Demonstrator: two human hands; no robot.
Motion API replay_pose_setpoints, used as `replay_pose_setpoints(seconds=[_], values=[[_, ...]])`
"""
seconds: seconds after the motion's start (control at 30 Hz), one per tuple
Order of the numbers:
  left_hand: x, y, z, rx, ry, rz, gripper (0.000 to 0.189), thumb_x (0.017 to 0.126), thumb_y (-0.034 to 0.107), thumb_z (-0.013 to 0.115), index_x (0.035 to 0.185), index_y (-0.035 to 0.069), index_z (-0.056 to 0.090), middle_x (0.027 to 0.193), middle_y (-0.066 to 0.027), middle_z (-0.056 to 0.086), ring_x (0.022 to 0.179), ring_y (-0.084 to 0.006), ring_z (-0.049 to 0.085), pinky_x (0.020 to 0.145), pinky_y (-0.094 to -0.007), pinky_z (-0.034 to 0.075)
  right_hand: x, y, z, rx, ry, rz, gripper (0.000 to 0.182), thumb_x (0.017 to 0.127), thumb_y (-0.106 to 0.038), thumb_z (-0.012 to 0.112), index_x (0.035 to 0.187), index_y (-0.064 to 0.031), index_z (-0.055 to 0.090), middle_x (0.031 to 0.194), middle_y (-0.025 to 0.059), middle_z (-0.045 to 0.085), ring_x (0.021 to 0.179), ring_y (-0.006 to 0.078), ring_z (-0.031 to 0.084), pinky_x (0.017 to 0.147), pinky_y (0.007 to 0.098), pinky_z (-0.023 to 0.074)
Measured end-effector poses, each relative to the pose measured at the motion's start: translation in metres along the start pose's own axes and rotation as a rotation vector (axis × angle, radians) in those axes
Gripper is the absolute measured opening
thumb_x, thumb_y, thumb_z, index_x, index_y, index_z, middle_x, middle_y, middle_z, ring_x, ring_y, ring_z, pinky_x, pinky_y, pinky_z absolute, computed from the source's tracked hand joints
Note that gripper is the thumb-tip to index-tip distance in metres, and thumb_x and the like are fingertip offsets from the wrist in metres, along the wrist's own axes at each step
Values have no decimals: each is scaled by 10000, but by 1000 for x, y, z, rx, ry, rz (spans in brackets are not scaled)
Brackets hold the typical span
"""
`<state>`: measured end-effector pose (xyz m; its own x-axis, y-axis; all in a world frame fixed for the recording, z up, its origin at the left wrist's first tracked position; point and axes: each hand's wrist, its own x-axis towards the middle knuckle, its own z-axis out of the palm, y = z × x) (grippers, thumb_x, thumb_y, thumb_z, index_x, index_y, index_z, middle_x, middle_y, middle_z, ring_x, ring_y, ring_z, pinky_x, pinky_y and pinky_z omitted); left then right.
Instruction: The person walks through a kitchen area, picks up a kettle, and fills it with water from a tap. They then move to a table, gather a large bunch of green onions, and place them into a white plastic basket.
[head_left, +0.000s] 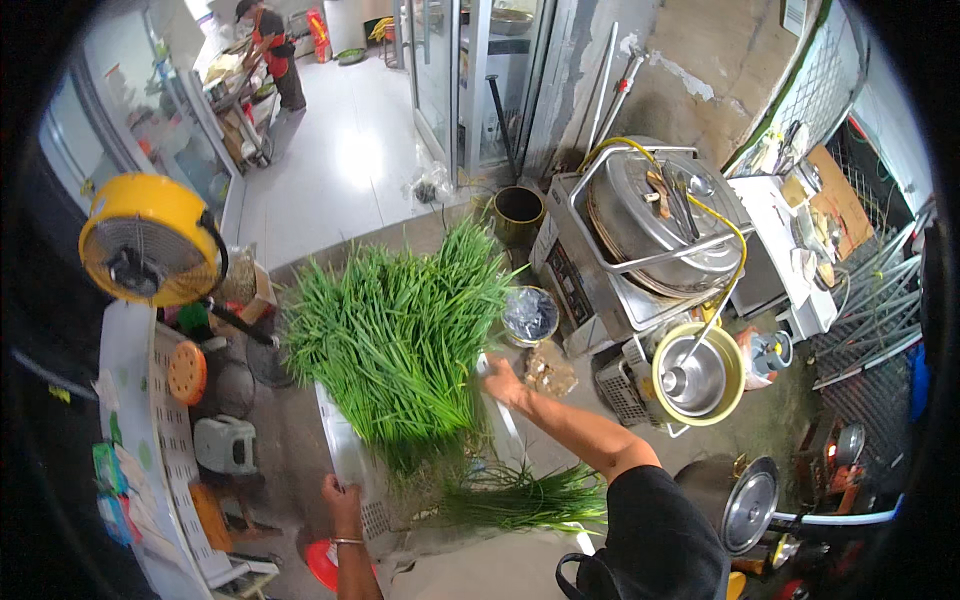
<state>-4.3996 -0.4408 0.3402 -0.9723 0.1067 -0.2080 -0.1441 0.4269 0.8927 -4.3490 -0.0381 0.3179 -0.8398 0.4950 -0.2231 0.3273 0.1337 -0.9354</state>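
A large heap of long green garlic chives (405, 330) lies across a white plastic crate (331, 420) before me. My right hand (501, 381) is at the heap's right side, by the crate's white right rim (501, 412). Its fingertips are partly hidden, so whether they grip the rim or the leaves is unclear. My left hand (343, 496), with a bracelet on the wrist, is near the crate's lower left side. Its fingers are curled and nothing shows in them. A smaller bunch of chives (532, 499) lies nearer to me, below my right forearm.
A yellow drum fan (150, 240) stands at left. On the right are a steel cooker with a large lid (660, 202), a yellow bucket with a steel pot (697, 375) and a lidded pot (750, 495). A plastic-lined bucket (530, 315) is beside the heap. Another person (274, 52) works far back.
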Motion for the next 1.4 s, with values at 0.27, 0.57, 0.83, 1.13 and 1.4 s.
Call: replay_pose_setpoints(seconds=[0.27,0.57,0.83,1.13,1.4], values=[[44,75,35,-92,-59,-59,175,716,-61,552,869,0,492,857,-29,539,771,-108,497,669,-250,411,100,59,12,131,-4,-104,582,707,39,494,1285,-14,462,863,104,620,731,224,564,692,352,486],[115,67,17,-45,-322,148,98,749,-18,507,817,9,443,790,-9,475,714,-95,434,644,-260,384,35,-48,-25,148,272,-123,443,655,20,532,1096,-15,541,953,212,626,917,316,600,814,388,459],[162,126,21,-179,-667,37,180,722,-50,484,897,-16,459,876,-76,542,772,-151,522,721,-286,435,-41,-74,-18,183,632,-80,294,722,15,523,1011,-26,562,838,115,614,776,187,544,717,327,455],[207,138,27,-13,-955,208,214,671,-95,491,856,5,452,876,-51,524,805,-142,501,765,-270,413,-111,-49,27,130,938,136,277,666,39,496,931,-24,545,806,153,598,767,217,553,677,363,443],[214,144,43,-7,-1118,300,216,670,-73,498,864,20,478,859,-22,523,786,-117,506,747,-240,416,-163,-64,40,200,1111,275,206,624,-6,547,826,-33,522,684,65,517,665,173,495,600,336,419]])
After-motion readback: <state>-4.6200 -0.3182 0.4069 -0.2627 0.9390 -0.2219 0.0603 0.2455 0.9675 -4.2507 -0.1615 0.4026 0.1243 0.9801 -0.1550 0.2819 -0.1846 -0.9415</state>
